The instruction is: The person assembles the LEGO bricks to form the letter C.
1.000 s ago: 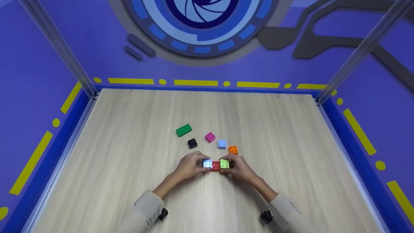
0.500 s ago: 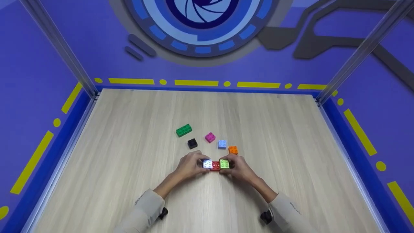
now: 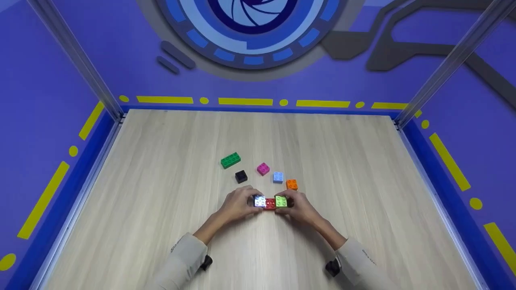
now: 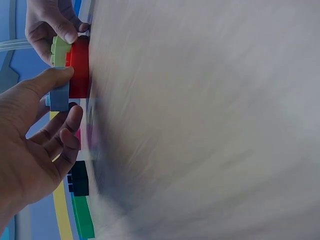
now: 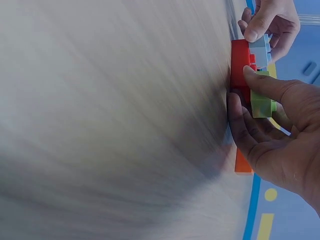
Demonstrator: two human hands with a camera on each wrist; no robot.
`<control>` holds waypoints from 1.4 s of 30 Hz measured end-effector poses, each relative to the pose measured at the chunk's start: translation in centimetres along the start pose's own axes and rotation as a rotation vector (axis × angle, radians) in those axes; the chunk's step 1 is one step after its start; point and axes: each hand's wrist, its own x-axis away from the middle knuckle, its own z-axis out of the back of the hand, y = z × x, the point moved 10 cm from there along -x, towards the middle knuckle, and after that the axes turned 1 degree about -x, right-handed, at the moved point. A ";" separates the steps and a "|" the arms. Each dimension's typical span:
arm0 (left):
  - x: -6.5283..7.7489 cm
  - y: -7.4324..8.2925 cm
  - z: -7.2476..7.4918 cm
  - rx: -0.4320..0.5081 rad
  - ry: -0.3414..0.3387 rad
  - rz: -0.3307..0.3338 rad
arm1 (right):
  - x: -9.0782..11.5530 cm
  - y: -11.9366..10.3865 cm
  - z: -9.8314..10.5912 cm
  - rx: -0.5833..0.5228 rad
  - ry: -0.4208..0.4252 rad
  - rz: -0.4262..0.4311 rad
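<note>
A: Taking 12 o'clock as the far side in the head view, where is the red brick (image 3: 269,204)?
B: Between the hands: at 3 o'clock from the left hand (image 3: 240,203) and 9 o'clock from the right hand (image 3: 299,207).
A: Are the hands gripping anything?
B: Yes. The left pinches the pale blue brick (image 3: 260,201), on top of the red brick's 9 o'clock end; the right pinches the lime brick (image 3: 281,201), on its 3 o'clock end. Each thumb tip reaches down onto the red side, and the 2 upper bricks jut past its ends.
A: And around them?
B: The orange brick (image 3: 292,184) is just beyond the right fingers, near 12 o'clock. From the red brick, the pink brick (image 3: 263,168) is at 12. The black brick (image 3: 241,176) is at 12 from the left hand, with the green brick (image 3: 230,160) at 11 from it.
</note>
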 end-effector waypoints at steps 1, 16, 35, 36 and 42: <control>0.0 0.1 0.0 -0.001 -0.003 -0.011 | 0.0 0.0 0.1 0.005 0.002 0.004; 0.3 -2.0 2.0 0.202 -0.029 -0.007 | -0.1 0.3 0.0 -0.016 -0.003 -0.006; -0.8 -5.9 6.1 0.090 0.421 0.167 | 0.0 0.2 0.2 -0.035 -0.001 0.029; -0.9 -6.0 6.1 0.092 0.416 0.168 | -0.1 0.2 0.2 -0.037 0.002 0.029; -1.4 -6.6 5.5 0.088 0.353 0.189 | -0.1 0.3 0.1 -0.051 0.003 0.034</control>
